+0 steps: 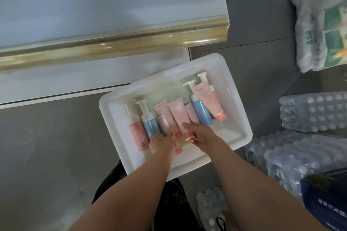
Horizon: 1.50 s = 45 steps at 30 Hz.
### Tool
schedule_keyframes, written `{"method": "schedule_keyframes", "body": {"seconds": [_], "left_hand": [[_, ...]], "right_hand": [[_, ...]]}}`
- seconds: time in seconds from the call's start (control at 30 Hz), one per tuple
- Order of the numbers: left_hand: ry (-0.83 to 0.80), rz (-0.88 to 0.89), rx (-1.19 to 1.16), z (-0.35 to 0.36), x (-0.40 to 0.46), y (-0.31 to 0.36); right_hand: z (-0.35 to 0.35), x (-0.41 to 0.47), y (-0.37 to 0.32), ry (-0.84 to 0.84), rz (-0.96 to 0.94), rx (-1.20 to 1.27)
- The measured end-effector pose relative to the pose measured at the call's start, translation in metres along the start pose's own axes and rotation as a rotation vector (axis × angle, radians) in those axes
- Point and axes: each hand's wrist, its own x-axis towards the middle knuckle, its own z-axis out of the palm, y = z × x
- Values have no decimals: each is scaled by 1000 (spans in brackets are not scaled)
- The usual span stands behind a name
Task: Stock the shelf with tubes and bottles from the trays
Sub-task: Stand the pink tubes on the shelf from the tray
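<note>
A white tray (242, 131) lies on the grey floor below me and holds several pink tubes plus pink and blue pump bottles. My right hand (199, 135) grips the cap end of a long pink tube (179, 116) in the tray's middle. My left hand (161, 141) closes on a smaller pink tube (163, 122) just left of it. A pink pump bottle (137, 131) and a blue pump bottle (150, 124) lie at the left. Another blue pump bottle (201, 110) and a pink tube (209, 99) lie at the right. The white shelf (93, 5) with a gold front rail (112, 45) is above the tray.
Shrink-wrapped packs of water bottles (309, 112) stack up at the right, with more near my legs (212, 208). Wrapped paper-goods packs (323, 20) stand at the upper right. A dark blue box (326, 199) sits at the lower right. Grey floor (47, 146) lies to the left.
</note>
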Motion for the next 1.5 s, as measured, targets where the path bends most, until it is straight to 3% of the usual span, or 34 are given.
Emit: {"method": "schedule_keyframes", "body": {"seconds": [0.37,0.5,0.93,1.13,1.5], "left_hand": [[5,-74,-69,16,-7,4],[61,54,-97,23,-9,-6],[-129,334,-295,-36,-72,39],[-182,490,-351,-73,-118,62],[-123,767,-498,-153,-207,94]], "right_hand": [[-12,-2,17,12,-84,135],[-19,-6,13,-6,-113,133],[-15,-84,-23,38,-217,118],[6,-137,-55,-48,-344,66],[36,-242,-104,-167,-655,11]]}}
